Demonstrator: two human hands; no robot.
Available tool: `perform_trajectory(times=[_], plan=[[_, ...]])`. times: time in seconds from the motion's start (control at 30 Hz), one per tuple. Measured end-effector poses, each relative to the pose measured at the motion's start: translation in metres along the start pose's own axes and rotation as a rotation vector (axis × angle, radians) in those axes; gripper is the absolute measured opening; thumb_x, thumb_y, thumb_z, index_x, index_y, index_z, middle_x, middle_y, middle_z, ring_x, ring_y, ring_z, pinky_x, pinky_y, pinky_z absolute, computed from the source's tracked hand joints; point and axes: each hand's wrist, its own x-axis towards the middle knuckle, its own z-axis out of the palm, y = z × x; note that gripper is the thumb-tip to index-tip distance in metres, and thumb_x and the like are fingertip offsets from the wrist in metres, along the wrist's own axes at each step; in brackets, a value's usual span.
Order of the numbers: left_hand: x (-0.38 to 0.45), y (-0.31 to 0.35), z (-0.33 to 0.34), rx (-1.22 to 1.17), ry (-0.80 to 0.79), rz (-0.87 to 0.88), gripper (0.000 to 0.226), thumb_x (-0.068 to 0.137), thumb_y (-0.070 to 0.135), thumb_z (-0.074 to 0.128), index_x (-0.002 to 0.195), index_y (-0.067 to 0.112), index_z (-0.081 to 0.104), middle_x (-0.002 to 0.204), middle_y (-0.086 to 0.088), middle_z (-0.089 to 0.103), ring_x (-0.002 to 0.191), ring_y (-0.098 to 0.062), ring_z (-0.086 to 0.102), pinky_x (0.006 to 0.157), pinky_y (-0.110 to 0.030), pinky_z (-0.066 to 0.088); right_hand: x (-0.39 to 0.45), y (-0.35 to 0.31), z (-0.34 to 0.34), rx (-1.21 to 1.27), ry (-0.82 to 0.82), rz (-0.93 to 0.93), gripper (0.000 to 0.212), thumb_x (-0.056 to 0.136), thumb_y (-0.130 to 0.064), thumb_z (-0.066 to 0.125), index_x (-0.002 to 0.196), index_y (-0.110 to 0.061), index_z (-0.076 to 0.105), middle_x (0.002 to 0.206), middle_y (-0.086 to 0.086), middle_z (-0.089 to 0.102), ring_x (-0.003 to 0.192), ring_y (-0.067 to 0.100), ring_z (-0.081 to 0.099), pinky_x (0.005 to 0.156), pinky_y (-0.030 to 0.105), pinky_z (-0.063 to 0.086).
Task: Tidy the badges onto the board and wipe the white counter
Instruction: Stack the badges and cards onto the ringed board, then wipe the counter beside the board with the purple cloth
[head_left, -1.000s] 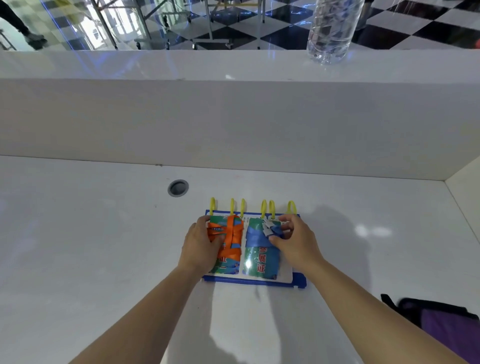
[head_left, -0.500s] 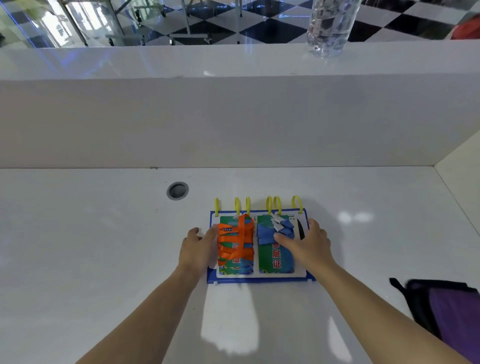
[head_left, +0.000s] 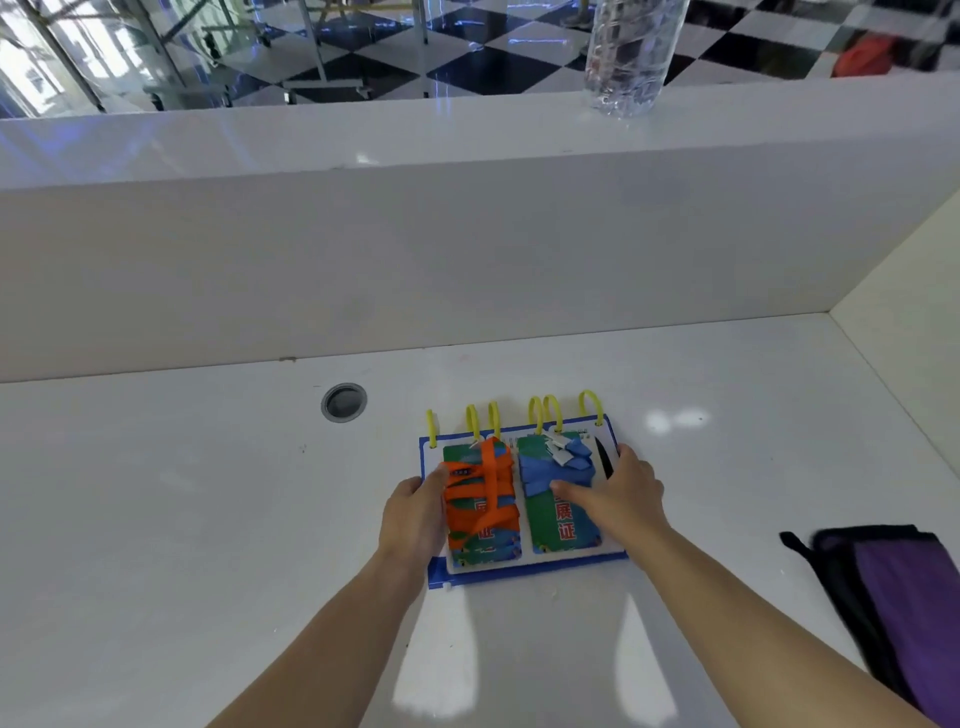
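Squaring up: both hands are now bracketing the board instead of working on the badges.
Badges: the two badges are lying side by side on the board, the left badge wrapped in its orange lanyard, the right badge with its blue lanyard bunched at the top.
Board: it is sitting flat on the counter, yellow rings at its far edge, and it is looking straighter to the counter edge than a second ago.
Right hand: the right hand is resting open at the board's right side, thumb lying across the right badge (a second ago its fingers were curled into the blue lanyard).
Left hand: the left hand is pressing against the board's left edge with relaxed fingers, having slid off the orange lanyard.
Meaning: the tidying part is looking close to done, by my reading, and wiping is not yet starting.
Cloth: a purple cloth is lying well apart to the right, untouched.
Beyond: a grommet is sitting left of the board, and a bottle is standing on the ledge.
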Motion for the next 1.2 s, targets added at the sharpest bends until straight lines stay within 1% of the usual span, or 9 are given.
perform_trajectory(times=[0.13,0.33,0.37,0.43,0.5,0.6,0.7,0.87,1.2], plan=[[-0.001,0.005,0.004,-0.045,-0.007,-0.013,0.021,0.103,0.035,0.057,0.093,0.017,0.060,0.057,0.010,0.070,0.049,-0.007,0.068,0.034,-0.019,0.045,0.001,0.000,0.000,0.023,0.038,-0.014,0.095,0.068,-0.054,0.091,0.142,-0.017,0.044,0.139,0.012,0.051,0.134,0.035,0.042,0.106,0.044,0.040],[0.004,0.005,0.002,0.111,0.039,0.057,0.026,0.103,0.044,0.051,0.106,0.021,0.062,0.068,0.010,0.074,0.059,-0.004,0.071,0.040,-0.019,0.049,0.009,0.002,0.006,-0.033,0.032,-0.061,0.110,0.072,-0.061,0.085,0.156,-0.018,0.030,0.149,0.011,0.042,0.140,0.034,0.035,0.108,0.046,0.039],[0.001,0.005,0.003,0.139,0.062,0.069,0.028,0.103,0.044,0.051,0.115,0.020,0.061,0.076,0.009,0.074,0.063,-0.008,0.073,0.045,-0.021,0.052,0.009,0.004,0.006,-0.034,0.019,-0.075,0.112,0.071,-0.063,0.084,0.157,-0.019,0.027,0.151,0.011,0.040,0.141,0.034,0.033,0.110,0.047,0.038],[-0.007,0.003,0.006,0.226,0.126,0.127,0.044,0.103,0.046,0.051,0.139,0.021,0.050,0.110,0.002,0.068,0.091,-0.016,0.072,0.075,-0.035,0.060,0.008,0.009,0.001,0.000,-0.007,-0.110,0.113,0.072,-0.065,0.083,0.159,-0.022,0.024,0.152,0.008,0.037,0.143,0.031,0.031,0.113,0.048,0.038],[-0.011,0.001,0.013,0.432,0.250,0.286,0.051,0.102,0.046,0.050,0.147,0.024,0.042,0.136,-0.007,0.053,0.125,-0.025,0.051,0.104,-0.047,0.046,0.011,0.014,-0.010,0.029,-0.008,-0.162,0.105,0.078,-0.066,0.077,0.158,-0.024,0.024,0.152,0.006,0.037,0.142,0.028,0.030,0.113,0.049,0.039],[-0.028,0.011,0.041,0.613,0.352,0.565,0.044,0.100,0.040,0.052,0.141,0.024,0.048,0.138,-0.007,0.049,0.127,-0.025,0.039,0.106,-0.040,0.032,0.023,0.023,-0.038,-0.016,0.007,-0.245,0.084,0.091,-0.060,0.066,0.157,-0.024,0.030,0.156,0.005,0.035,0.144,0.027,0.030,0.114,0.047,0.036],[-0.044,0.015,0.084,0.762,0.282,0.679,0.041,0.098,0.035,0.056,0.136,0.023,0.051,0.138,-0.005,0.049,0.125,-0.024,0.041,0.106,-0.034,0.028,0.036,0.040,-0.074,-0.153,0.030,-0.319,0.066,0.098,-0.050,0.060,0.153,-0.024,0.036,0.155,0.005,0.037,0.142,0.027,0.034,0.114,0.045,0.033],[-0.079,-0.001,0.158,0.991,0.294,0.784,0.045,0.093,0.032,0.060,0.136,0.025,0.050,0.144,-0.004,0.042,0.132,-0.028,0.035,0.107,-0.046,0.034,0.054,0.089,-0.136,-0.392,0.021,-0.405,0.057,0.102,-0.046,0.053,0.152,-0.024,0.038,0.153,0.004,0.038,0.140,0.026,0.036,0.114,0.043,0.028],[-0.117,-0.062,0.284,1.081,-0.028,0.722,0.048,0.099,0.040,0.053,0.144,0.028,0.043,0.140,0.002,0.042,0.128,-0.020,0.039,0.105,-0.034,0.038,0.080,0.183,-0.234,-0.569,-0.077,-0.462,0.052,0.106,-0.042,0.045,0.154,-0.025,0.036,0.155,0.000,0.033,0.141,0.020,0.032,0.117,0.037,0.030]])
